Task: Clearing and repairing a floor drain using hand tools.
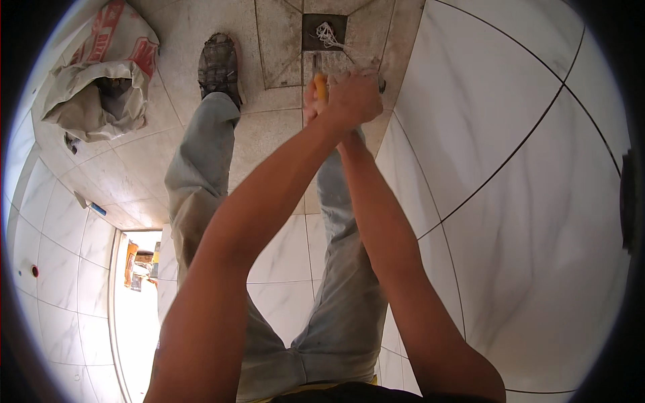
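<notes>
our right hand clenched on a yellow-handled tool near twelve o'clock, our left hand beside it, fingers' hold we cannot tell, square floor opening beyond

Harsh white glare fills a doorway at lower left, washing out detail, while gentler light brightens the pale wall tiles at right. The arms darken toward the lower edge; the hands appear slightly soft. Fisheye distortion bends straight lines inside black, vignetted corners.
</notes>
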The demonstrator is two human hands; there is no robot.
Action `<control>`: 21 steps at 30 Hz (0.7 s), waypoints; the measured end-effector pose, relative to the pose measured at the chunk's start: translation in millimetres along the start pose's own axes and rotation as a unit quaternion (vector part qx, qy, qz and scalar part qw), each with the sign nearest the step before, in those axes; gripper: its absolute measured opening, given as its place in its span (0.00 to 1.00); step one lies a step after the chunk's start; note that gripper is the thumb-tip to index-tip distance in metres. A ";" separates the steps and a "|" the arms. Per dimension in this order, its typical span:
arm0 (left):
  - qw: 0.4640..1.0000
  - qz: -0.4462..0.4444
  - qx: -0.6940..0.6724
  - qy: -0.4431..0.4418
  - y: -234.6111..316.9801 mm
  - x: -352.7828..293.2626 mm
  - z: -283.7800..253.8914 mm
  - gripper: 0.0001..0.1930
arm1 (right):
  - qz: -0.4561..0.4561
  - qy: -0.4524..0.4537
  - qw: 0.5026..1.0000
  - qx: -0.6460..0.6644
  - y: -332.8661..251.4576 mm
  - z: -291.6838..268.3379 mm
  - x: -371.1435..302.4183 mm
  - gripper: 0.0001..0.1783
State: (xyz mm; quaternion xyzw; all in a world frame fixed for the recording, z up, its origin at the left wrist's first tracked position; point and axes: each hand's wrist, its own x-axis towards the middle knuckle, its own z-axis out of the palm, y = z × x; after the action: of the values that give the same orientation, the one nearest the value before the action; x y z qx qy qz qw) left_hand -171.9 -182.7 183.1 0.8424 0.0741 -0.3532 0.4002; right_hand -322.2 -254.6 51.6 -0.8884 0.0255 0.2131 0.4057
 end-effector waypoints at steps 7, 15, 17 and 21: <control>0.942 -0.091 -0.158 0.283 -118.6 -43.7 -33.4 0.15 | 0.147 -0.316 0.876 0.332 -61.1 0.3 108.0 0.16; 0.915 -0.203 -0.275 0.215 -148.4 -48.0 -17.9 0.16 | 0.522 -0.143 0.735 0.408 -136.5 -16.7 109.8 0.17; 0.912 -0.218 -0.284 0.201 -141.1 -53.0 -16.3 0.16 | 0.535 -0.150 0.741 0.377 -133.8 -22.6 112.3 0.22; 0.907 -0.248 -0.299 0.160 -152.2 -62.4 -18.0 0.15 | 0.534 -0.203 0.683 0.455 -127.1 -26.3 124.3 0.18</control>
State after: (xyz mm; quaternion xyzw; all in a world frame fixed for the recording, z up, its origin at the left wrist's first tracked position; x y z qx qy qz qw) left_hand -270.4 -58.0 137.1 0.6826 0.4458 -0.2629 0.5159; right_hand -172.2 -172.9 107.5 -0.3658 0.5064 0.5309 0.5726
